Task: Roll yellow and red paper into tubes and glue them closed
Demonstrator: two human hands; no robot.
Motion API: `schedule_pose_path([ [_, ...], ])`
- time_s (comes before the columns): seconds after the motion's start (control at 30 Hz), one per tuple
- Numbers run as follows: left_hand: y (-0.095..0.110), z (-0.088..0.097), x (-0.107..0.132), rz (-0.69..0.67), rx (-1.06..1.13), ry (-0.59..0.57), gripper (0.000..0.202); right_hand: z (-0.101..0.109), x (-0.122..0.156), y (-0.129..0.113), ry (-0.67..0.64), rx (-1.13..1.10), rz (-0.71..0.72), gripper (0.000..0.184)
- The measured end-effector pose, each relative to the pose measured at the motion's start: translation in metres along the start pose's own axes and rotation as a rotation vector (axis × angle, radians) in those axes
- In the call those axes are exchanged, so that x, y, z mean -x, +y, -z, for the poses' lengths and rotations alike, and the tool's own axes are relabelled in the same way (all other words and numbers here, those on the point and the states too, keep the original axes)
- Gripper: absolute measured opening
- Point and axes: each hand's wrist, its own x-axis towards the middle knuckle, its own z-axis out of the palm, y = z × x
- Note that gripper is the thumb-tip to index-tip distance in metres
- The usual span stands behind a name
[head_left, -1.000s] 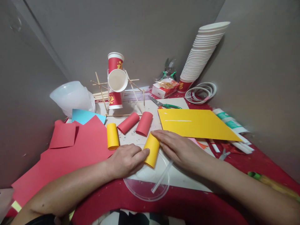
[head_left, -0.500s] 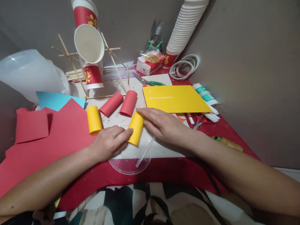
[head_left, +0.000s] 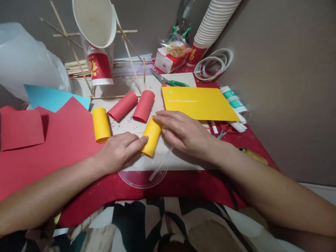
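A yellow paper roll (head_left: 151, 136) lies on the white board between my two hands. My left hand (head_left: 119, 151) is curled, with its fingertips pressed against the roll's near left side. On the far right side my right hand (head_left: 181, 131) lies flat, fingers stretched along the roll and touching it. Under the roll sits a clear plastic lid (head_left: 143, 173) with a clear stick (head_left: 160, 163) across it. A second yellow roll (head_left: 100, 124) and two red rolls (head_left: 123, 106) (head_left: 144, 106) lie just beyond.
A yellow sheet (head_left: 198, 103) lies right of centre, red paper (head_left: 47, 140) and blue paper (head_left: 52, 98) at left. Behind stand a cup-and-skewer frame (head_left: 98, 52), green scissors (head_left: 168, 80), a red-white box (head_left: 170, 59), stacked cups (head_left: 212, 24), white rings (head_left: 214, 63), glue tubes (head_left: 233, 101).
The camera has dipped down and closer, so everything sits higher in view. Both hands stay on the yellow roll in the same hold.
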Motion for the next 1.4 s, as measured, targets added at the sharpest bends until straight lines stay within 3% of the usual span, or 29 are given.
schedule_pose_path([
  [0.1, 0.000, -0.001, 0.000, 0.006, 0.000, -0.008, 0.030, 0.004, -0.001, -0.004, -0.014, 0.010, 0.022, 0.040],
  [0.23, 0.000, -0.002, 0.000, 0.027, -0.006, -0.010, 0.029, 0.007, 0.001, -0.010, -0.090, 0.018, 0.066, 0.069],
  [0.33, 0.000, -0.002, 0.000, 0.041, -0.003, -0.024, 0.026, 0.006, 0.002, -0.014, -0.163, 0.040, 0.070, 0.077],
  [0.67, 0.001, 0.002, -0.001, 0.072, 0.057, -0.064, 0.035, 0.001, 0.000, -0.016, -0.159, 0.062, 0.114, 0.070],
  [0.87, 0.000, 0.004, -0.001, 0.010, 0.036, 0.018, 0.033, 0.000, 0.001, -0.015, -0.149, 0.059, 0.119, 0.070],
  [1.03, 0.000, 0.001, 0.000, -0.058, 0.025, -0.035, 0.029, -0.001, 0.002, -0.014, -0.159, 0.058, 0.106, 0.070],
  [1.4, -0.001, -0.001, 0.004, -0.052, 0.028, -0.065, 0.030, 0.005, 0.002, -0.012, -0.221, -0.008, 0.057, 0.069],
])
